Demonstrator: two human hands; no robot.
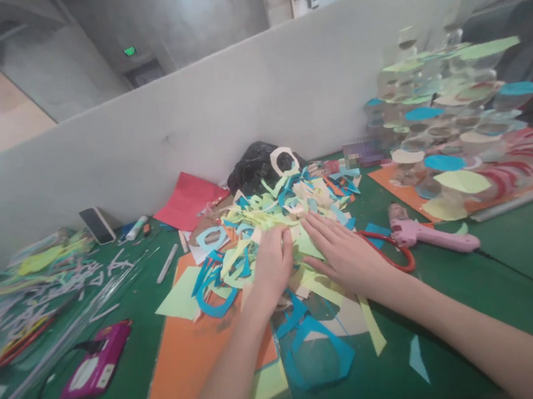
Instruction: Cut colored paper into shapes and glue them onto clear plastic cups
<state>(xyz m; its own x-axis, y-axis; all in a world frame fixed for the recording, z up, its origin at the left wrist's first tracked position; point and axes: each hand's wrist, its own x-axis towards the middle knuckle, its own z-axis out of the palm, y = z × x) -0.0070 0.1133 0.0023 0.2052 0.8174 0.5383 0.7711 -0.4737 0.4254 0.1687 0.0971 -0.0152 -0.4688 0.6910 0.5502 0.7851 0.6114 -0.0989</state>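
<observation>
A small glowing green sign is seen on the far wall, its characters too blurred to be read. A pale label is borne by the magenta rectangular box on the left; its print cannot be made out either.

A loose pile of blue, yellow-green and cream paper scraps is heaped at the middle of the green tabletop, partly over an orange paper sheet. The pile's near side is touched by both hands. The right hand is laid with fingers extended and thumb held apart. The left hand is set opposite; its fingers are largely hidden, so whether anything is pinched cannot be told.

Red looped handles are partly covered by the right hand and forearm, just beside a pink plastic glue gun. Behind the scraps, the way is blocked by a crumpled black plastic bag and a white partition. Clear bottles with coloured paper discs are stacked at far right.
</observation>
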